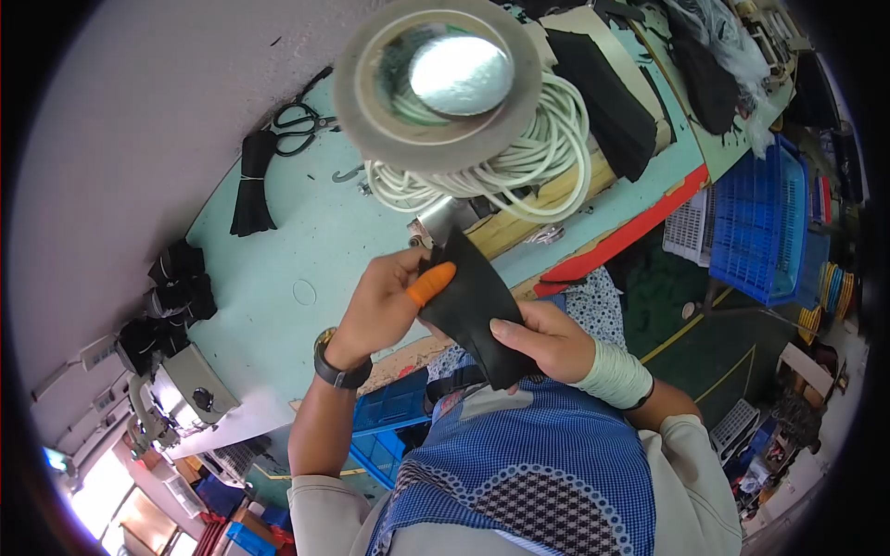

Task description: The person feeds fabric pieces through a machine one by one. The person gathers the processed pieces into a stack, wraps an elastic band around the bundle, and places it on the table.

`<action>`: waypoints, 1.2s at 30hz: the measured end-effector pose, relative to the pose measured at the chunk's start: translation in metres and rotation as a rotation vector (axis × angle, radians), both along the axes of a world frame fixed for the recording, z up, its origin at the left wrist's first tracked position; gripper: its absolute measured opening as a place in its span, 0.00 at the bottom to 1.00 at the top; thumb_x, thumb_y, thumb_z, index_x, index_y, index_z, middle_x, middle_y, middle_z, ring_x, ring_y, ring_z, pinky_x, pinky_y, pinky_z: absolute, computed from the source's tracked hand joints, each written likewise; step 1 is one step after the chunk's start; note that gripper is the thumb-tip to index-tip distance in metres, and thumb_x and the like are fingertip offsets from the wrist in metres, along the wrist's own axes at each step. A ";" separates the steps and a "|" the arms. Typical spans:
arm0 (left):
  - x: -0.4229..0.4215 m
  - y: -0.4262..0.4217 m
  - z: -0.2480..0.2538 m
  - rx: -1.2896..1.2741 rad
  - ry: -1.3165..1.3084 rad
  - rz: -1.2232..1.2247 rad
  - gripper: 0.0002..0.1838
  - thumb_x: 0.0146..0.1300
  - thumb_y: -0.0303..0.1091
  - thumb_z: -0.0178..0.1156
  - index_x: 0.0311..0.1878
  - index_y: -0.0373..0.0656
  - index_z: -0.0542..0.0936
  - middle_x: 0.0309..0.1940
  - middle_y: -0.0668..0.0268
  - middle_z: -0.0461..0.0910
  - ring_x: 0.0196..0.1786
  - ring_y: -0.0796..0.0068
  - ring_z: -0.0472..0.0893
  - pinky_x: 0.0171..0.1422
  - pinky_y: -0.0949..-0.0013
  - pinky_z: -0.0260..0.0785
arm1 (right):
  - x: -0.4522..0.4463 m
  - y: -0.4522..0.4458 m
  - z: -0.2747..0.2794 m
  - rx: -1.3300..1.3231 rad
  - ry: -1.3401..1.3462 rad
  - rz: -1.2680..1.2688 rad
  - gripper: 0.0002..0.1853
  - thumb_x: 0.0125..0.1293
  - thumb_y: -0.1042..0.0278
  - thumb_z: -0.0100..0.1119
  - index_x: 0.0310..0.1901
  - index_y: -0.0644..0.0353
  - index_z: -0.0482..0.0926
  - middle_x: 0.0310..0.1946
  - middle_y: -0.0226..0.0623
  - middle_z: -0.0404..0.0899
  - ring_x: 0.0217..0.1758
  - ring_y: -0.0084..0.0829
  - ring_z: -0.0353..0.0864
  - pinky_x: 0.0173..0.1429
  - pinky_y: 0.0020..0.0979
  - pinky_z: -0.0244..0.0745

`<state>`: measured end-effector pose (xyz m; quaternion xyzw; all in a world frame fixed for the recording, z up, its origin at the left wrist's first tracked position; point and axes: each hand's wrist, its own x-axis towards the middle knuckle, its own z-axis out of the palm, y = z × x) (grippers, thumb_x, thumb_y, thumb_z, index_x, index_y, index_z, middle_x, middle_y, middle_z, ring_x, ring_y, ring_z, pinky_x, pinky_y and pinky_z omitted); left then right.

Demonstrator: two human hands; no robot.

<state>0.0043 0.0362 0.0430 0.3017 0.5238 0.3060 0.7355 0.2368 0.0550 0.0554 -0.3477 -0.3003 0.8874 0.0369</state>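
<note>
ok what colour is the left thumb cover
The thumb cover is orange, clearest in the head view.

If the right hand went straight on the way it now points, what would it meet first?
Past the black piece it holds, the right hand would probably meet the left hand, near its orange cover; depth is unclear.

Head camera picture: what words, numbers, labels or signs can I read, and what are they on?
No text can be read anywhere.
Black piece of material in the hands: no writing shows.
Wristwatch: too small to read any numbers.
Sewing machine: too small and blurred to read any label.
</note>
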 end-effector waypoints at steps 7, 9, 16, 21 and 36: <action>-0.011 0.030 -0.011 -0.043 0.136 -0.100 0.12 0.74 0.34 0.52 0.44 0.33 0.77 0.27 0.64 0.82 0.21 0.77 0.80 0.24 0.76 0.73 | -0.024 0.000 -0.011 -0.333 0.066 -0.161 0.19 0.75 0.60 0.46 0.54 0.72 0.72 0.37 0.42 0.81 0.33 0.32 0.85 0.33 0.29 0.85; -0.016 0.033 -0.019 0.031 0.227 -0.115 0.11 0.73 0.33 0.53 0.46 0.34 0.78 0.30 0.65 0.82 0.25 0.79 0.79 0.28 0.77 0.72 | -0.030 0.006 -0.007 -0.484 0.060 -0.254 0.20 0.75 0.60 0.47 0.54 0.72 0.72 0.37 0.43 0.81 0.33 0.32 0.86 0.34 0.31 0.86; -0.021 0.008 -0.052 0.222 0.196 0.015 0.11 0.72 0.36 0.58 0.43 0.35 0.79 0.26 0.71 0.79 0.26 0.83 0.77 0.28 0.78 0.69 | -0.020 0.013 -0.009 0.005 -0.125 -0.314 0.15 0.74 0.64 0.50 0.50 0.68 0.78 0.38 0.34 0.81 0.35 0.22 0.81 0.40 0.23 0.77; -0.049 -0.017 -0.079 0.043 -0.073 0.303 0.14 0.70 0.36 0.58 0.49 0.33 0.78 0.29 0.67 0.78 0.25 0.81 0.78 0.26 0.78 0.74 | -0.030 0.003 0.007 -0.020 -0.125 -0.266 0.15 0.74 0.66 0.50 0.51 0.69 0.78 0.39 0.34 0.82 0.37 0.22 0.81 0.41 0.23 0.78; -0.044 -0.005 -0.081 -0.133 -0.010 0.235 0.21 0.70 0.36 0.57 0.57 0.28 0.73 0.29 0.61 0.79 0.27 0.73 0.83 0.30 0.73 0.80 | -0.031 -0.004 0.008 -0.142 -0.045 -0.324 0.16 0.70 0.72 0.50 0.55 0.70 0.74 0.47 0.36 0.79 0.49 0.23 0.77 0.55 0.28 0.73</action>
